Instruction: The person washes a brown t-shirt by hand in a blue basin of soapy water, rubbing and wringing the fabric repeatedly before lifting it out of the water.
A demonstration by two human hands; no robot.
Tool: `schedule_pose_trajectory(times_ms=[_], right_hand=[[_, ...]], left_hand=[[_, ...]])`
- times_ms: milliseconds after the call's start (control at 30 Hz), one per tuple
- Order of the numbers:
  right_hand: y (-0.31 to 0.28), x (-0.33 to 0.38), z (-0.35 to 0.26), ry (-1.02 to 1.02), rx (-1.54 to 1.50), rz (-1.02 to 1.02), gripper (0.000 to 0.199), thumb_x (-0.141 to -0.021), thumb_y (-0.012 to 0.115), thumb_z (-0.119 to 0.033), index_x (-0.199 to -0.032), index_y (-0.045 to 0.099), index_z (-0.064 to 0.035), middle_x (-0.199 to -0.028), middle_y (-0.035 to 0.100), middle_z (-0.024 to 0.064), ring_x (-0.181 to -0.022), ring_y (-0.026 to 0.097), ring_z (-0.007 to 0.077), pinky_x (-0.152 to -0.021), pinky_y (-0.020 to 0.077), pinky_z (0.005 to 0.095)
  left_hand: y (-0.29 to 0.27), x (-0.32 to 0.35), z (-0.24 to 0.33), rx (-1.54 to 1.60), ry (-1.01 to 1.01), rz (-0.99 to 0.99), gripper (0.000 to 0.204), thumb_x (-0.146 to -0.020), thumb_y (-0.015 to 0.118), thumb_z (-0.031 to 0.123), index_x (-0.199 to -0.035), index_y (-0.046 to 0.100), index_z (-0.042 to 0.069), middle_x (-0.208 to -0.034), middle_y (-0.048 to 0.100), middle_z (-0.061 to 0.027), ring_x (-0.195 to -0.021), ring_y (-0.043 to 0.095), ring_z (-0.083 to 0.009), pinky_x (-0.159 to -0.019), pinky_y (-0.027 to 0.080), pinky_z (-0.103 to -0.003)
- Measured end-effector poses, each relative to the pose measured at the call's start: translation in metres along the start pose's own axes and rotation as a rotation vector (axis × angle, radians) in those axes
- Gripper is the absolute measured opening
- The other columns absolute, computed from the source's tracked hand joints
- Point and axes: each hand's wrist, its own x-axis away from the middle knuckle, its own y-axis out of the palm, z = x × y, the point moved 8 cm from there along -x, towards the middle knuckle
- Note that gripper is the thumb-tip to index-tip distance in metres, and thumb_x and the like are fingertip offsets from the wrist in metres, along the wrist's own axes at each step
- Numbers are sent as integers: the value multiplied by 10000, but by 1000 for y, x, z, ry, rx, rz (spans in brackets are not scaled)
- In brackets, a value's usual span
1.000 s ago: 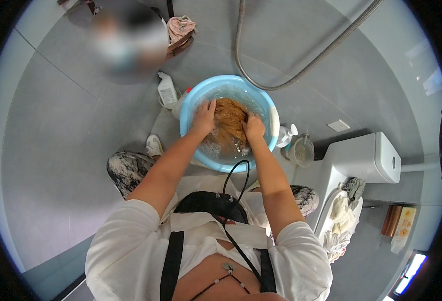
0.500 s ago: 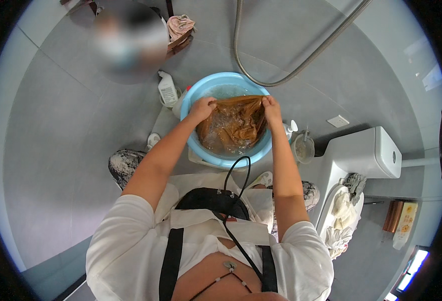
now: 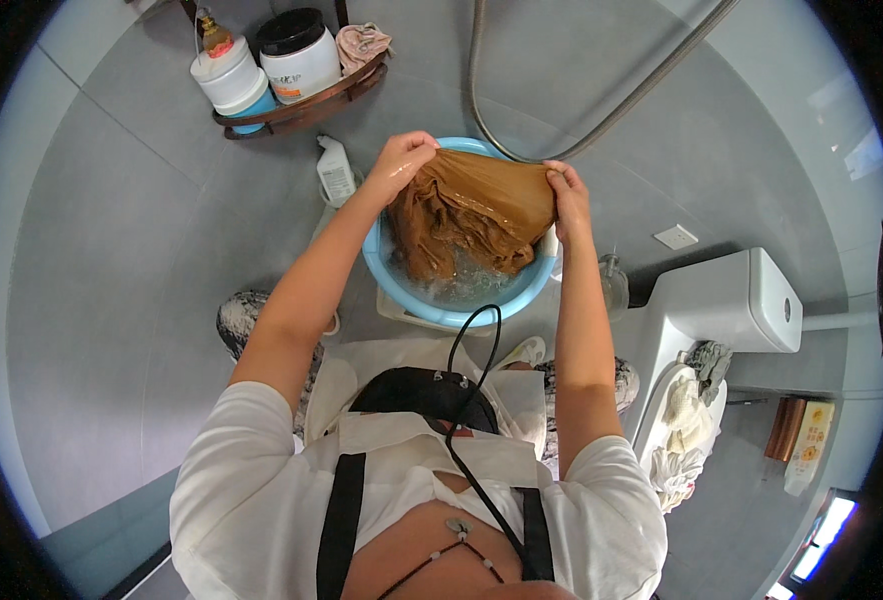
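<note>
Both hands gripped the wet brown garment (image 3: 476, 210), the left hand (image 3: 401, 160) and right hand (image 3: 566, 195) each closed on its top edge, stretching it above the blue basin (image 3: 441, 310) of soapy water. Keeping it over the basin would catch drips.

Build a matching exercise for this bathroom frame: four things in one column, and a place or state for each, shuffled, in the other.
Things:
1. brown cloth
2. blue basin
3. white jars
4. white bottle

Places or states:
A. on the dark wire shelf
B. held up, wet, by the left hand and right hand
C. standing beside the basin
D. holding foamy water

Pairs: 1-B, 2-D, 3-A, 4-C
</note>
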Motion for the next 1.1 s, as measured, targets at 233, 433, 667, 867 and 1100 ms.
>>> schedule_pose_trajectory(times_ms=[233,433,667,867,1100], right_hand=[[13,21,-5,-608,994,4,213,-751,528,-27,-917,627,-118,-854,580,144,-733,570,292,-683,454,385],[44,48,34,-521,1313,-288,327,-706,623,-161,-1031,586,-147,-1110,508,132,-1024,474,317,-849,418,390],[56,60,105,-7,1577,-639,888,-614,725,-337,-1344,226,-259,-1389,151,204,-1250,219,404,-967,317,436],[44,36,132,109,1602,-487,860,-604,740,-300,-1324,289,-168,-1345,285,196,-1170,382,364,-925,377,414],[42,26,175,188,1624,-469,369,-687,644,-295,-999,601,-102,-1120,537,138,-1040,514,291,-880,396,400]], left_hand=[[9,17,-15,-495,217,85,175,-778,568,130,-910,596,18,-742,528,-55,-667,524,-146,-611,423,-278],[46,39,-46,-1040,103,-141,579,-723,649,200,-1245,407,131,-1240,375,-126,-1173,338,-292,-956,297,-445],[73,60,-85,-1392,22,-349,862,-667,699,216,-1359,186,188,-1410,142,-101,-1310,98,-276,-995,123,-597],[73,53,-110,-1400,34,-342,937,-603,710,120,-1365,172,199,-1430,71,-97,-1319,75,-279,-1015,118,-561],[63,27,-156,-882,126,-364,847,-621,686,179,-1339,236,210,-1388,192,-129,-1297,122,-314,-1018,130,-534]])
